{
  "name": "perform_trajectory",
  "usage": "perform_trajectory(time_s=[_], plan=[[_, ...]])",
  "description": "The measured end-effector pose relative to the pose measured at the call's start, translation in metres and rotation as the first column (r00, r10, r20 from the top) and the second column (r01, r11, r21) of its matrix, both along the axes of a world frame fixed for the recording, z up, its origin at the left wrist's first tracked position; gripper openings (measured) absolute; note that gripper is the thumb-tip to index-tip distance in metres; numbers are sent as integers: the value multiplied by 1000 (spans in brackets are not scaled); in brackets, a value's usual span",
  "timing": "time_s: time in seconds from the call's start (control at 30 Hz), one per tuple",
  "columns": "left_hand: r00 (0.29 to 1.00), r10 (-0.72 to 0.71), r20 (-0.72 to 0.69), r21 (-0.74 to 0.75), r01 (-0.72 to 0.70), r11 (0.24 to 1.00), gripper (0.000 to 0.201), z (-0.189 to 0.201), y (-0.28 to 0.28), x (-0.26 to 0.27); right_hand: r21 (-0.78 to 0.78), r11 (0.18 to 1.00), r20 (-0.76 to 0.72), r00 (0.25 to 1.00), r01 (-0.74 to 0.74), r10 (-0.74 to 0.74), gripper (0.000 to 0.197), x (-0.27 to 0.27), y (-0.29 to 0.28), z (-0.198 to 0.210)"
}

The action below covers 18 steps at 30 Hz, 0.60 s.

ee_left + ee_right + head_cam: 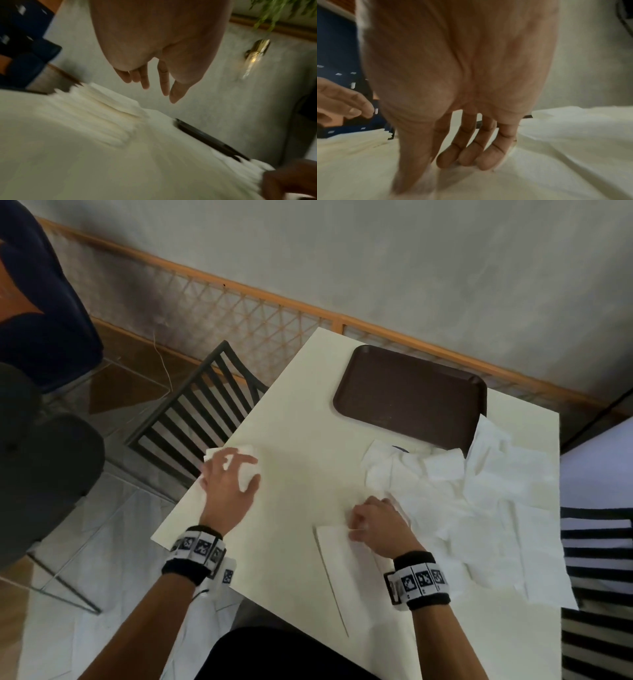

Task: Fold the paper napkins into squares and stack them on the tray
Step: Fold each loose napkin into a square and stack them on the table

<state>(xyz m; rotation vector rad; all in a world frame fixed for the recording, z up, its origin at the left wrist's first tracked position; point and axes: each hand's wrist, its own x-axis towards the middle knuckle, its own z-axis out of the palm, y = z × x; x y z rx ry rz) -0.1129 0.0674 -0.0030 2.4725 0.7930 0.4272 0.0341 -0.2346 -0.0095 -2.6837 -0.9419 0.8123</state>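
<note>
Grey plaster wall and an orange-framed wooden lattice point(239, 302) back a smooth, cream-coloured square tabletop point(301, 412). At its far side lies a dark brown rectangular tray point(411, 392) with rounded corners and a raised rim; no napkin lies on the part of it that shows. Just beside the tray, and overlapping its near right corner, a loose heap of white paper napkins point(479, 501) spreads across the right half of the tabletop, thin, soft and creased, reaching the right edge.

Near the left edge sits a separate small stack of white napkins point(246, 470), seen in the left wrist view as blurred layered sheets point(96, 108). The left hand point(229, 487) is over this stack with its fingers point(164, 81) spread and fairly straight; in the wrist view they hang apart from the paper, so whether they touch it cannot be told.

The right hand point(376, 525) rests at the near side of the heap, on a flat, straight-edged napkin point(342, 570) lying toward the person. Its fingers point(469, 152) are bent downward and press their tips onto the white paper beside the thumb; a true pinch cannot be made out.

Both wrists wear black bands with black-and-white square markers point(202, 549). Dark slatted chairs point(205, 405) stand at the left and right of the tabletop.
</note>
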Motion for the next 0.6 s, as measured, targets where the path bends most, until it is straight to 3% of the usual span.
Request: perform_trajectory(time_s=[0.07,0.13,0.2,0.23,0.37,0.53,0.6], plan=[[984,-160,75,-206,172,963,21,5,-32,1,149,983,-66,993,110,-101,14,-4,-3,-1],[951,-288,112,-445,307,841,23,12,-67,2,345,910,-136,971,231,-196,17,-7,-6,7],[932,-337,132,-615,344,710,29,15,-92,5,505,803,-207,948,316,-243,21,-11,-6,19],[932,-332,148,-649,345,678,27,14,-100,7,558,756,-229,939,342,-255,24,-12,-5,26],[952,-187,244,-604,300,738,9,15,-109,13,646,657,-262,921,389,-288,26,-11,-1,42],[942,-119,315,-608,296,737,11,36,-103,17,735,556,-233,914,389,-332,26,-14,4,47],[938,-108,329,-587,293,754,15,38,-98,17,782,467,-267,899,413,-348,27,-17,7,47]])
